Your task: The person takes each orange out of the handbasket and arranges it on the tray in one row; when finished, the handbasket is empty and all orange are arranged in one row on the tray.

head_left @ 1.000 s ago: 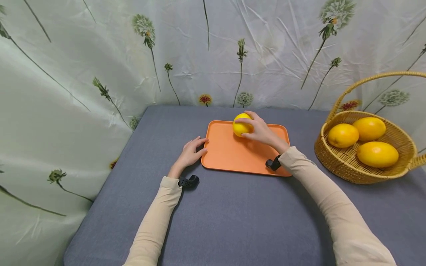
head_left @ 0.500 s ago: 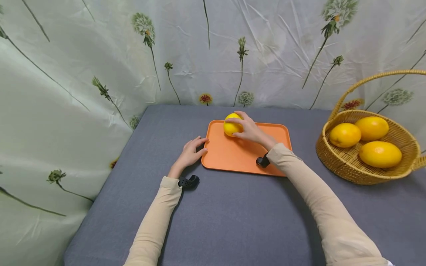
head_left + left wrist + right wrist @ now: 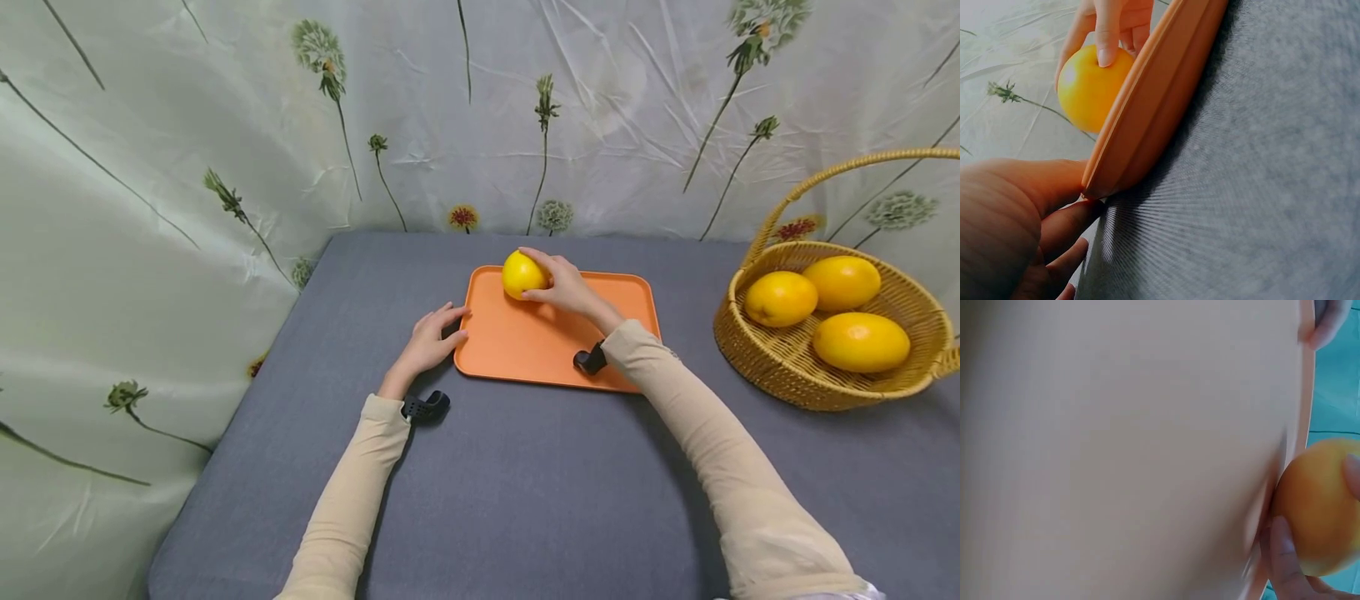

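Fruit, round and yellow (image 3: 516, 277), lies at 9 o'clock from the right hand (image 3: 567, 288), the nearer one, which grips it between curled fingers and a thumb on its near side. Its long axis cannot be told from these angles. It is over the orange tray (image 3: 510, 346), toward the tray's 11 o'clock; whether it touches the tray is unclear. The left hand (image 3: 427, 342) lays relaxed, parted fingers against the tray's 9 o'clock edge without gripping it; from there the fruit is at 2 o'clock.
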A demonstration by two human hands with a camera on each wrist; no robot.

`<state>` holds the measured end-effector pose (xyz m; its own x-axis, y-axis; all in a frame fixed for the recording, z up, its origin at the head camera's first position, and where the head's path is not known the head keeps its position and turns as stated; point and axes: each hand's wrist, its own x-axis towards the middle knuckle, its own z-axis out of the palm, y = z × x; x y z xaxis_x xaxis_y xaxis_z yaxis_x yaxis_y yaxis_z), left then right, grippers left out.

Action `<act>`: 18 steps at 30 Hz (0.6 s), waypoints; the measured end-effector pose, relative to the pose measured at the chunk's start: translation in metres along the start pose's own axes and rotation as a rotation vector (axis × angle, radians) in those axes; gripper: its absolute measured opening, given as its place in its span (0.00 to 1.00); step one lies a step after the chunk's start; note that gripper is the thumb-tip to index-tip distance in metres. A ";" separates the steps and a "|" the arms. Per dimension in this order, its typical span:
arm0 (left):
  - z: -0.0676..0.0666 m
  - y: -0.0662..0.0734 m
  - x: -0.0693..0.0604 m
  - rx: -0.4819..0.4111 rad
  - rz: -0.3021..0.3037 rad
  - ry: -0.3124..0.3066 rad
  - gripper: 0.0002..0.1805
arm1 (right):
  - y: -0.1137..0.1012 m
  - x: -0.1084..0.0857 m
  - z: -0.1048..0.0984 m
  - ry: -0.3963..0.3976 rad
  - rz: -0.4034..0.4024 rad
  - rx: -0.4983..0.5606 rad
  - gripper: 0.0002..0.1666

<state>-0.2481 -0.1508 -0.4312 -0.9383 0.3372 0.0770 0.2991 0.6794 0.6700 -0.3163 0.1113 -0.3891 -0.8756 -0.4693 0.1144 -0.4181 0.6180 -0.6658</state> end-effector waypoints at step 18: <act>-0.001 0.001 0.000 0.016 0.012 0.001 0.24 | -0.022 0.020 0.020 0.011 0.036 0.052 0.43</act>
<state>-0.2478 -0.1509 -0.4298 -0.9349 0.3444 0.0854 0.3126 0.6857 0.6574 -0.3195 0.0756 -0.3871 -0.8927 -0.4401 0.0973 -0.3732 0.6007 -0.7070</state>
